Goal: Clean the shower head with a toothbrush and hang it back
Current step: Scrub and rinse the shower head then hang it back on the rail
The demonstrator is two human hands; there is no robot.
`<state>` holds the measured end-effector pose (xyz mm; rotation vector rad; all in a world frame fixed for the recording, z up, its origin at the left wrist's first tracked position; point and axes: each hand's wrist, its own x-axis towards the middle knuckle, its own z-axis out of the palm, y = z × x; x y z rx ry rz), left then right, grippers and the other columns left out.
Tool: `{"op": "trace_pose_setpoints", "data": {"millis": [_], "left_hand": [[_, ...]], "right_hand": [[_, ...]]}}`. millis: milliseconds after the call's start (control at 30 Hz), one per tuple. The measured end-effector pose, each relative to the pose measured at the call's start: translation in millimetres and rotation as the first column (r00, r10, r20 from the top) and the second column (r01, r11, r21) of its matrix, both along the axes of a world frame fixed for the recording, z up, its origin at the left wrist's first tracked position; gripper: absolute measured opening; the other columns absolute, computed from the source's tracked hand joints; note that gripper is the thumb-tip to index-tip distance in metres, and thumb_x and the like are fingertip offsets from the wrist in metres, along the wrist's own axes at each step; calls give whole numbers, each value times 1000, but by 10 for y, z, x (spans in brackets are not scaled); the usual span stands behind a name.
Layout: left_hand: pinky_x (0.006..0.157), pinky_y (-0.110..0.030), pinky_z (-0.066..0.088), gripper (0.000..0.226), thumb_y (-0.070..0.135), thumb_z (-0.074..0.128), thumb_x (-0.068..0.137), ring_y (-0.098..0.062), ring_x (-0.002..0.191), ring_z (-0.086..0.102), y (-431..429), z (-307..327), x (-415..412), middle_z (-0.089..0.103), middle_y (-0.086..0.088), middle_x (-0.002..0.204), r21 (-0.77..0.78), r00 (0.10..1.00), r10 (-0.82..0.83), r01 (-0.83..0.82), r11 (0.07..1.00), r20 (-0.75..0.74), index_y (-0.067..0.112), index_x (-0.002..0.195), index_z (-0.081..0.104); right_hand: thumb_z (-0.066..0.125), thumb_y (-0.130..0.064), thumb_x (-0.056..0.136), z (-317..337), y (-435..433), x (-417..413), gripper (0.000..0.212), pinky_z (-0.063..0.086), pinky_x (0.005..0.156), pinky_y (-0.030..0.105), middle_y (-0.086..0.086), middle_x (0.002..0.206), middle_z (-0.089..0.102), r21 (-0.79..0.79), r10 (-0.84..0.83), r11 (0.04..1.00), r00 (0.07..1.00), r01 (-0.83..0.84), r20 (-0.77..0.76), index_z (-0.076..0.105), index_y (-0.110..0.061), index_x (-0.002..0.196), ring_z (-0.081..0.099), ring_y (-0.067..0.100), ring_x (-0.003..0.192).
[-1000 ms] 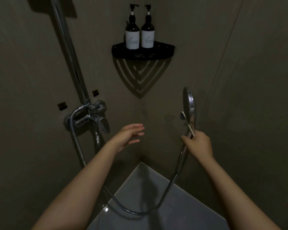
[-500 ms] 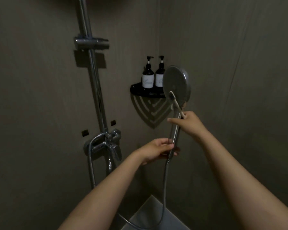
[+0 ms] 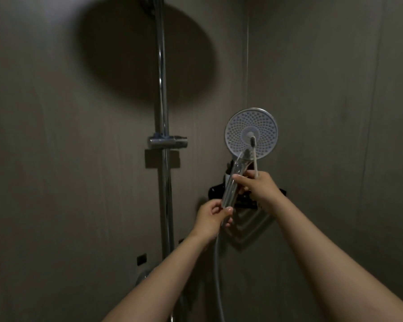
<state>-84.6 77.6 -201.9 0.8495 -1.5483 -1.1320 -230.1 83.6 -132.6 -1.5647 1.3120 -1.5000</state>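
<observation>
This is a shower stall in a bathroom. A chrome pipe [image 3: 161, 89] runs upright on the far wall [image 3: 56, 159], with a sliding holder [image 3: 168, 141] clamped on it. To its right a round shower head [image 3: 251, 133] with rows of small nozzles is joined to a flexible metal hose [image 3: 216, 263] that hangs down. A black shelf [image 3: 215, 192] sits in the corner where the two plain grey-brown walls meet. A large round shadow [image 3: 147, 54] lies high on the far wall.
</observation>
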Motion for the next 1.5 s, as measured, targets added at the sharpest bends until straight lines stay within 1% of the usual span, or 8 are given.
{"op": "trace_pose_setpoints", "data": {"millis": [133,367,567,767,933,1100,1333,1500], "left_hand": [[62,-17,53,24,11,57,91,-10,71,61,-311,313,75,63,-6,89,-54,998,64,-65,996,-27,2,113,58],[49,-4,43,9,6,56,90,6,54,59,-696,790,188,59,0,76,-143,988,98,-115,983,-122,5,100,57],[63,-12,40,21,9,47,96,-5,70,51,-1058,682,396,55,4,77,-86,981,180,-173,981,73,22,80,50],[56,-2,42,11,9,38,99,-6,68,51,-1272,847,464,54,1,77,-87,957,290,-288,954,17,12,98,48],[64,-13,41,24,10,38,99,-9,76,53,-1337,979,371,52,5,78,-29,934,356,-356,934,0,22,79,44],[95,-30,40,15,17,41,98,-21,106,55,-1417,974,337,57,-2,100,-1,927,367,-368,930,74,18,112,48],[91,-33,42,29,22,35,100,-21,99,58,-1404,981,378,60,-7,101,100,868,495,-489,866,-33,7,124,45],[86,-29,39,40,23,34,101,-18,97,56,-1395,897,373,57,-3,93,168,899,439,-433,886,4,7,138,37]], "right_hand": [[62,-34,89,220,-283,230,26,29,41,21,4,62,48,30,1,1000,999,-2,35,53,-12,78,48,11,46],[52,-32,95,764,-601,494,25,29,36,18,3,63,47,-4,75,997,997,-75,-36,44,-18,76,43,9,44],[48,-28,98,1210,-869,680,16,27,46,22,3,71,46,-59,105,992,991,-110,-79,47,-14,91,46,11,54],[47,-28,98,1553,-1184,793,18,22,36,18,4,74,49,-83,148,985,987,-153,-67,48,-17,84,51,12,53],[47,-30,98,1731,-1354,812,15,26,35,15,1,79,50,-61,193,978,975,-201,-108,52,-17,92,53,11,56],[47,-30,98,1886,-1460,807,16,24,33,14,3,83,50,-84,245,963,963,-255,-109,51,-15,103,55,9,53],[52,-31,95,1960,-1553,858,18,39,56,23,3,74,50,-77,400,913,916,-400,-22,50,-17,83,59,7,47],[50,-33,96,1871,-1601,879,19,31,37,13,2,75,53,-53,401,909,903,-413,-156,52,-18,87,56,4,45]]}}
